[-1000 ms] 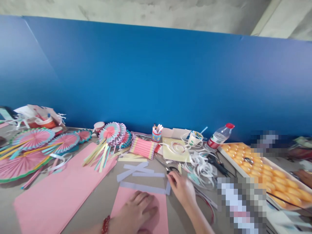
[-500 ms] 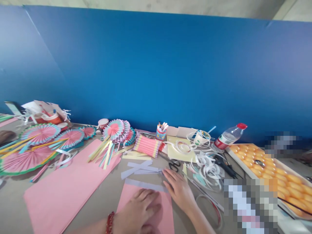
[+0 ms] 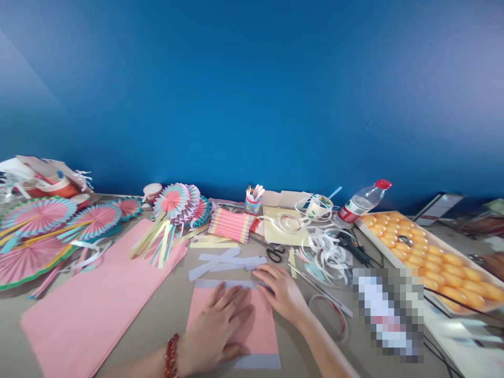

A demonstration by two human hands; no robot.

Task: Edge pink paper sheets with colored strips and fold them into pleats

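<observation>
Blue panels back a grey table (image 3: 169, 310). At far left lie finished pleated fans (image 3: 35, 215), then a large pink sheet (image 3: 90, 299), flat and unfolded. Near the front edge the small pink sheet (image 3: 244, 325) also lies unpleated, with a pale strip (image 3: 232, 284) along its far edge. The left hand (image 3: 214, 328) presses it with fingers spread, and the right hand (image 3: 281, 291) rests open on the strip, neither gripping anything. Further right, a pen cup (image 3: 252, 202) holds markers, a paper cup (image 3: 317, 206) trails white curls, and a tray (image 3: 372, 239) holds rows of orange balls.
</observation>
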